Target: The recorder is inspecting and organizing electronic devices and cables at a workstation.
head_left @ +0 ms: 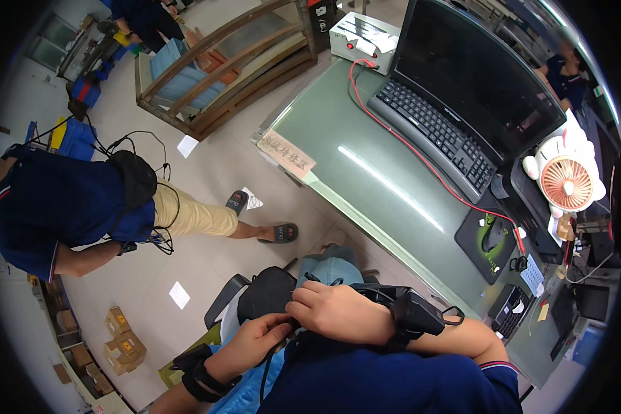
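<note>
Both of my hands meet in front of my waist. My left hand (257,339) has its fingers bent and pressed together beside the right hand; whatever sits between them is hidden. My right hand (334,312) is curled closed, its fingertips turned down and away. A thin black cable (268,369) runs down from near my left fingers, and another black loop shows just beyond my right knuckles. A black padded thing (265,295) lies just past my hands. On my right wrist a black boxy device (421,314) is strapped; a black band (201,376) circles the left.
To the right stands a green-topped desk (366,172) with a monitor (476,69), keyboard (431,134), mouse (493,237), red cable (421,162) and small fan (566,181). At left stands another person (69,207) with a waist pouch. Cardboard boxes (125,345) sit on the floor.
</note>
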Demonstrator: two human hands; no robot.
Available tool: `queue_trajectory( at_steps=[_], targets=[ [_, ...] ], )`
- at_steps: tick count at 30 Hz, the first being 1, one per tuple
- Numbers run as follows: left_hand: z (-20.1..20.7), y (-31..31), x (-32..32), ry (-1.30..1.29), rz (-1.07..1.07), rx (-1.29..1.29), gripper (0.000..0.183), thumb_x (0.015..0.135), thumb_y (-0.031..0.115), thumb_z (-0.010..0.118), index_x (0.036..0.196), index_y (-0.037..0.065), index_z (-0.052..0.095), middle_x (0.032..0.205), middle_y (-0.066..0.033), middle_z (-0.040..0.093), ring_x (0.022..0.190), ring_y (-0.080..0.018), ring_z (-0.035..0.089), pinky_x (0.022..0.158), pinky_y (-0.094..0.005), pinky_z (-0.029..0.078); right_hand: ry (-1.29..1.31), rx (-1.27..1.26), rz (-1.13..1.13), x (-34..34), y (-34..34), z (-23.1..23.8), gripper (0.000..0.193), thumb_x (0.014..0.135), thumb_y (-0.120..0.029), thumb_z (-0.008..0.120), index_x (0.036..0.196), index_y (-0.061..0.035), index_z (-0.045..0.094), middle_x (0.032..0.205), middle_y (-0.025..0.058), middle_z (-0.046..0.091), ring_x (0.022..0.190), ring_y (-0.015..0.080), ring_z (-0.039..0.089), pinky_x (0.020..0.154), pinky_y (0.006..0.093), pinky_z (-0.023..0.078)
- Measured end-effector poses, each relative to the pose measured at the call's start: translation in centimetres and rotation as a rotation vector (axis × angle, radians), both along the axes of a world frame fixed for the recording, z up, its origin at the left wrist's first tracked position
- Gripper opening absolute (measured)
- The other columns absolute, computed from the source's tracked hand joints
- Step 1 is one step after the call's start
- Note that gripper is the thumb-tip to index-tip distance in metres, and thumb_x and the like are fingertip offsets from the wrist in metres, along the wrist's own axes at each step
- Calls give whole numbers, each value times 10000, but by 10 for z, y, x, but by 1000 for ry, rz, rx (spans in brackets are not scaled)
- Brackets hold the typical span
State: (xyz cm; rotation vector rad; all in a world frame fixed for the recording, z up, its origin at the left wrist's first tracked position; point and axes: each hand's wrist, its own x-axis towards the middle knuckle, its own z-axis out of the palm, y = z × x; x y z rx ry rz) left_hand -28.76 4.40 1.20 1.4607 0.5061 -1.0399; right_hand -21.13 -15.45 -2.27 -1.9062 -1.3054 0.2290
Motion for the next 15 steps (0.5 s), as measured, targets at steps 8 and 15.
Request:
queue_trajectory(
  at_steps=[8,15],
  targets=[
    [6,-5,7,119,-34,-8,279,1027,245,405,1016,1,541,784,-18,543,624,-81,490,600,-217,420,-47,13,-13,-9,-2,-2,206,760,-152,582,915,-16,575,874,71,532,838,210,547,701,304,481],
    [-5,-7,3,190,171,-85,303,1031,276,374,874,51,501,708,7,449,563,-73,395,531,-231,362,-100,-117,-39,-14,-11,0,158,766,-154,564,881,-46,567,845,53,535,804,185,551,674,297,425]
  ],
)
